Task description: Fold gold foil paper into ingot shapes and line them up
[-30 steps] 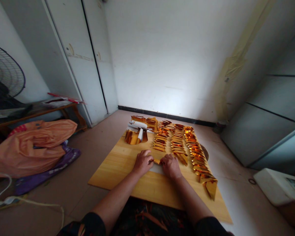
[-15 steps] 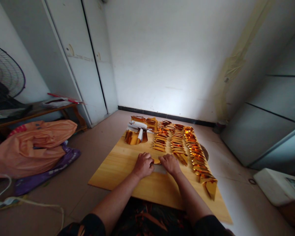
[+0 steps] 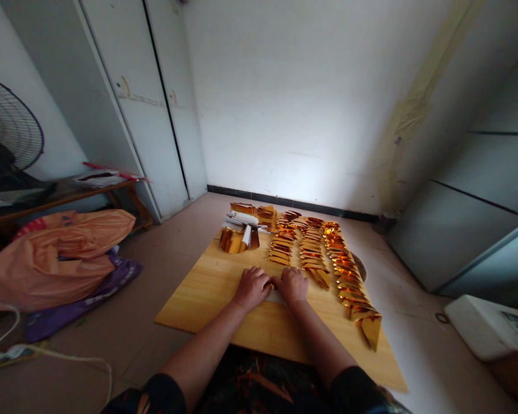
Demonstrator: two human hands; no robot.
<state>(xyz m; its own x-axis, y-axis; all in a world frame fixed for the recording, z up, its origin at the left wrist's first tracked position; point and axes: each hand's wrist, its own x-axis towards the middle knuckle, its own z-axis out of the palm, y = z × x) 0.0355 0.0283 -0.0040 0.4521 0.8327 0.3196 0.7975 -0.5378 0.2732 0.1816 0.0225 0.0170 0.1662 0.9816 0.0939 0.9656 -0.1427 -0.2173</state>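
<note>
Head view: the left hand [image 3: 251, 286] and right hand [image 3: 292, 284] have closed in until their knuckles almost meet, both pressing a small folded gold foil paper piece [image 3: 276, 295] flat onto the pale wooden board surface [image 3: 207, 290], near centre. A second ago more gold showed between them. Whether the fingers pinch it, I cannot tell. Rows of folded gold pieces [image 3: 313, 253] lie farther right.

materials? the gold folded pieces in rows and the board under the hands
Shiny gold folded pieces: seemingly metallic foil paper, mirror-like finish; they catch bright orange glints and hold sharp creases. Flat pale wooden board: looks like light wood, smooth, perhaps varnished; lengthwise grain lines show. Both hands rest on it.
</note>
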